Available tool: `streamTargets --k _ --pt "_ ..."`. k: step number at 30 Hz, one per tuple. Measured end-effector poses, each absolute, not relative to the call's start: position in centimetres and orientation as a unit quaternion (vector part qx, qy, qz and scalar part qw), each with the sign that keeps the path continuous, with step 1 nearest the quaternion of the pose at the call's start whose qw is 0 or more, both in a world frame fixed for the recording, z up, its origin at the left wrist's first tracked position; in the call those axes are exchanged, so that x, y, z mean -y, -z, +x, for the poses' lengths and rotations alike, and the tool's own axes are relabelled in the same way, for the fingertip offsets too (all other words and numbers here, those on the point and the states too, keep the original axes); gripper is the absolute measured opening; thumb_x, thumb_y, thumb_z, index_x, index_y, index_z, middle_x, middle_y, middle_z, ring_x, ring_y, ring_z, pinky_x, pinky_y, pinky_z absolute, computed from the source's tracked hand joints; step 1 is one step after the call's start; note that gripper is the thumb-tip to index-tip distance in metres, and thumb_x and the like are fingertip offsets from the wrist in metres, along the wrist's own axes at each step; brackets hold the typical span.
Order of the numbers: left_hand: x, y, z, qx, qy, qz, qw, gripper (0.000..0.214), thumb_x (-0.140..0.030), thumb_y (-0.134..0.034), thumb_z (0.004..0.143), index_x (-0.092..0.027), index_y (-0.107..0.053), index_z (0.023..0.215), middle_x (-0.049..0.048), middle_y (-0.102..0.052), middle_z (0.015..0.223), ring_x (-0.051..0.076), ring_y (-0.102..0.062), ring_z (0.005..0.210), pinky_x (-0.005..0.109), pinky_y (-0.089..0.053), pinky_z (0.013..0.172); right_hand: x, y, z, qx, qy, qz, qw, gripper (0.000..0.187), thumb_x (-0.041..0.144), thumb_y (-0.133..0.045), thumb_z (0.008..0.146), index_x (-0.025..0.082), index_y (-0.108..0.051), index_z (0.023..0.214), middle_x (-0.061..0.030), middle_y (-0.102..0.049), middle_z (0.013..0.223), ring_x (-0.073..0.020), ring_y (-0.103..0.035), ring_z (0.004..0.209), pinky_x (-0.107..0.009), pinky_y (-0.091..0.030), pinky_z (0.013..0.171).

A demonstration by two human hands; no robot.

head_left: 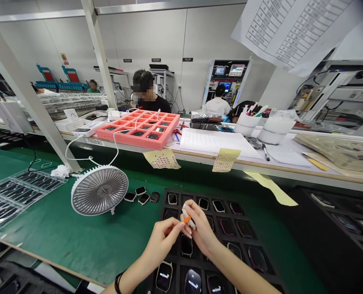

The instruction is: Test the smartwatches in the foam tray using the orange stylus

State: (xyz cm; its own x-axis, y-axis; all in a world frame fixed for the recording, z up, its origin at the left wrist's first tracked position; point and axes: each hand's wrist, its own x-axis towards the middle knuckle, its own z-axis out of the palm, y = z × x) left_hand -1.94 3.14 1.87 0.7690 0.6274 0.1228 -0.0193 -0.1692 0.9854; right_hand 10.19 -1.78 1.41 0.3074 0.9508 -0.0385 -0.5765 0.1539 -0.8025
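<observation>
My right hand (201, 230) is closed around a pale smartwatch case (191, 223), turned edge-on above the black foam tray (177, 258). Between the thumb and fingertips of my left hand (166, 234) is a small orange strip (187, 219), its end against the case. Whether it is a tool or a piece of film I cannot tell. Beneath both hands, the tray's compartments hold several smartwatches, among them a light-framed one (164, 277) and a dark one (193, 281), both with lit screens. My fingers partly hide the case.
A round grey fan (100, 190) stands on the green mat (77, 249), with several loose watches (144, 199) beside it. Clear trays (4, 200) lie at far left. On the raised shelf are a pink foam tray (163, 141), papers (215, 141) and white pots (247, 122). A co-worker (151, 96) sits opposite.
</observation>
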Motion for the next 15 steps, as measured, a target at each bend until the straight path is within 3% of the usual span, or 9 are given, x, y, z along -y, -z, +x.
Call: streamTargets --k 15 --pt "-3.02 -2.07 -2.27 -0.225 -0.257 0.732 0.59 0.037 -0.039 -0.046 0.089 -0.013 -0.067 0.072 -0.0024 -0.048 0.053 0.008 -0.03 0.047 0.02 -0.024 0.045 2.13 -1.62 10.07 0.246 -0.521 -0.378 0.725 0.024 0.04 -0.059 0.083 0.021 -0.045 0.076 0.0102 -0.046 0.042 -0.0037 -0.034 0.03 -0.017 -0.029 0.039"
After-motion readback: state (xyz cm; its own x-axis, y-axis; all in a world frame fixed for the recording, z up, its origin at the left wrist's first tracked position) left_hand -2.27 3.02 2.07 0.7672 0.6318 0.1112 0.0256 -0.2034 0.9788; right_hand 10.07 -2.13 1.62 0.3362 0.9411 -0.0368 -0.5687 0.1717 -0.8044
